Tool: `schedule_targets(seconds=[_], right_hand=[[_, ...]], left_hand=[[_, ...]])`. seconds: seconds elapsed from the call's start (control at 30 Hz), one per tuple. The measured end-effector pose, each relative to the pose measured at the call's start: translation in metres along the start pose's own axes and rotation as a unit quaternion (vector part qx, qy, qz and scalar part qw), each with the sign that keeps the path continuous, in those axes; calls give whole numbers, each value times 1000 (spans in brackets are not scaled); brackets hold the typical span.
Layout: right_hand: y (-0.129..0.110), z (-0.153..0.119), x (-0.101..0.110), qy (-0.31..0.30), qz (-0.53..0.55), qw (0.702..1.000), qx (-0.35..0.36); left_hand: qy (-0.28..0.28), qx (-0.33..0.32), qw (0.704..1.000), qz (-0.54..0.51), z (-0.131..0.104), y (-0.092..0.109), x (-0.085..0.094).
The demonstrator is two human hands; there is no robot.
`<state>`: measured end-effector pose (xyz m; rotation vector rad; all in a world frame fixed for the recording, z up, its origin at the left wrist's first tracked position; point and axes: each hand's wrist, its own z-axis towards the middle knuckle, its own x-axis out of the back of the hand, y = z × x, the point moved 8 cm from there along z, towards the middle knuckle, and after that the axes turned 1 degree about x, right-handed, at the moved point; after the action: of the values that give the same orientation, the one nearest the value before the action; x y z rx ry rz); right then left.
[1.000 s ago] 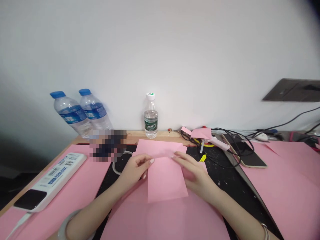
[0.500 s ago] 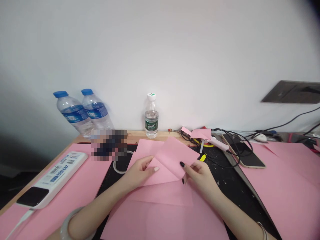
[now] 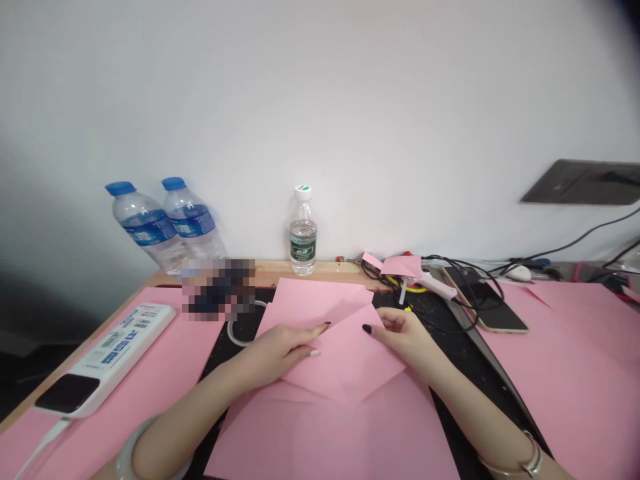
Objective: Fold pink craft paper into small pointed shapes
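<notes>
A folded pink paper (image 3: 357, 347) lies over larger pink sheets (image 3: 325, 440) in front of me. My left hand (image 3: 285, 350) presses its left part, with the index fingertip and thumb on the paper. On the right side, my right hand (image 3: 403, 337) grips the edge, thumb on top and the other fingers curled behind the paper, partly hidden. Creases meet near the lower middle of the folded piece.
A small water bottle (image 3: 303, 233) stands behind the paper, and two larger bottles (image 3: 193, 223) lean at back left. A white power bank (image 3: 107, 360) lies left. Cables, a pink glue gun (image 3: 435, 285) and a phone (image 3: 487, 303) are at right.
The folded paper has turned and now lies lower, its flaps in a different position. My left index finger has stretched out over it, and my right hand has moved slightly right and up.
</notes>
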<state>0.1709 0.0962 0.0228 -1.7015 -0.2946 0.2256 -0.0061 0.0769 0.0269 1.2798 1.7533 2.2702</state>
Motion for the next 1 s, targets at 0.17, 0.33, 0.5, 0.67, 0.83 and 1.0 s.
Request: schedule_targets(seconds=[0.17, 0.33, 0.5, 0.67, 0.83, 1.0], right_hand=[[6, 1, 2, 31, -38, 999, -9], [5, 3, 16, 128, -175, 975, 53], [6, 4, 10, 109, -193, 973, 67], [4, 2, 7, 107, -191, 974, 52], [3, 4, 7, 96, -271, 956, 59], [7, 5, 12, 109, -294, 947, 70]], left_hand=[[59, -29, 986, 154, -1, 1, 3], [129, -43, 954, 268, -1, 11, 7], [99, -8, 930, 354, 0, 6, -3], [100, 5, 909, 404, 0, 7, -7], [90, 28, 903, 419, 0, 4, -8], [85, 47, 914, 394, 0, -5, -10]])
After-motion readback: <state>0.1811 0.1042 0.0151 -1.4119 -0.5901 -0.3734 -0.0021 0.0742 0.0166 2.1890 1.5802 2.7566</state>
